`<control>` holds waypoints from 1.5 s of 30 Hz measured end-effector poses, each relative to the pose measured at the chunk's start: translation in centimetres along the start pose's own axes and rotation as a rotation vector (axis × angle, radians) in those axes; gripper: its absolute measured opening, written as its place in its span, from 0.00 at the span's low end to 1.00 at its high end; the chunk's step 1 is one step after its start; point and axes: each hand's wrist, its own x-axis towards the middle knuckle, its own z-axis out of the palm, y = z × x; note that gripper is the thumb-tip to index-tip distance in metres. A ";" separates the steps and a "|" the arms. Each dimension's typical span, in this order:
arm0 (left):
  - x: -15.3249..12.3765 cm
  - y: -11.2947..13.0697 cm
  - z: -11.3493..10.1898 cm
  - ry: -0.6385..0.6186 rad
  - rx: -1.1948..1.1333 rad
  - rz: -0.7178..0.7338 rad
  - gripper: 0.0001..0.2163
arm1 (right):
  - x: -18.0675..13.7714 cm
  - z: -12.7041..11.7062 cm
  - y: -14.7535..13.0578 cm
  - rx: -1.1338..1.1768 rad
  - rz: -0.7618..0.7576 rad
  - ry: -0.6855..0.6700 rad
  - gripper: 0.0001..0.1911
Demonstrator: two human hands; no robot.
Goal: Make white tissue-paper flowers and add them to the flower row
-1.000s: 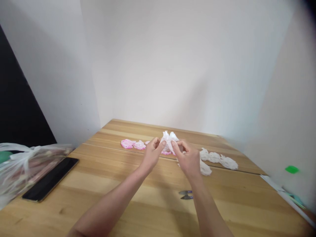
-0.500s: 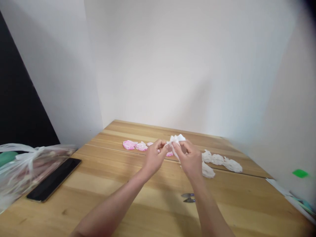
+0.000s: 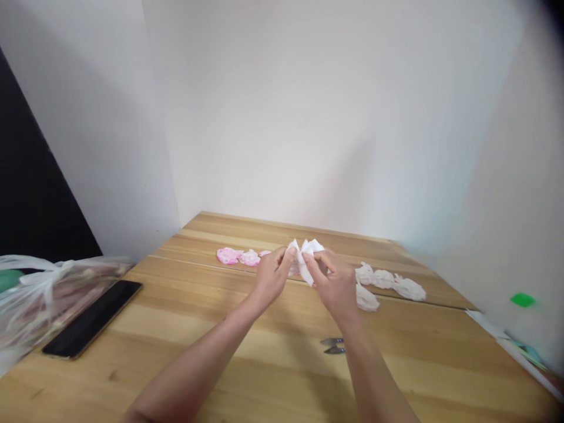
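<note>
Above the middle of the wooden table, a folded, ruffled piece of white tissue paper point(image 3: 314, 247) is between my two hands. My left hand point(image 3: 270, 273) pinches its left side with thumb and fingers. On the other side, my right hand point(image 3: 333, 282) grips the tissue between thumb and forefinger. Behind my left hand lie pink-and-white tissue flowers point(image 3: 228, 255), partly hidden. Several crumpled white tissue flowers point(image 3: 383, 278) rest to the right of my right hand. Small thread snips point(image 3: 332, 345) lie below, their handle end covered by my right forearm.
A black phone point(image 3: 93, 319) lies at the table's left edge, beside a tied clear plastic bag point(image 3: 57, 299). White walls point(image 3: 282, 117) stand behind and to the right of the wooden table point(image 3: 255, 376). A small green object point(image 3: 523, 299) appears at far right.
My left hand has shifted its hold, and a tissue layer now stands spread apart at its fingertips. The view has moved slightly. Both hands stay on the tissue.
</note>
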 end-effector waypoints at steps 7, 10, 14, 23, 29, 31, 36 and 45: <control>0.2 -0.4 0.1 0.023 -0.232 -0.105 0.20 | 0.1 -0.1 0.0 0.172 0.267 0.009 0.19; 0.3 -0.5 0.1 0.033 -0.259 -0.112 0.20 | 0.2 0.0 -0.1 0.261 0.382 -0.014 0.21; 0.0 -0.1 -0.1 0.068 -0.035 0.014 0.19 | 0.4 -0.1 -0.1 0.245 0.369 -0.065 0.20; -0.2 0.1 -0.2 0.056 -0.025 0.045 0.20 | -0.1 0.5 0.6 0.163 0.403 0.018 0.22; 0.3 0.3 -0.3 0.062 -0.149 -0.025 0.20 | 1.0 0.1 0.6 0.332 0.439 -0.121 0.22; 0.9 0.9 -0.5 0.099 -0.125 -0.019 0.20 | 1.9 -0.6 0.1 0.345 0.374 -0.189 0.22; 3.0 2.7 -0.8 0.221 0.005 0.083 0.20 | 3.4 -1.6 -1.6 0.310 0.282 -0.197 0.16; 3.6 3.7 0.6 0.122 0.007 0.127 0.16 | 3.9 -1.2 -0.8 0.157 0.277 0.053 0.14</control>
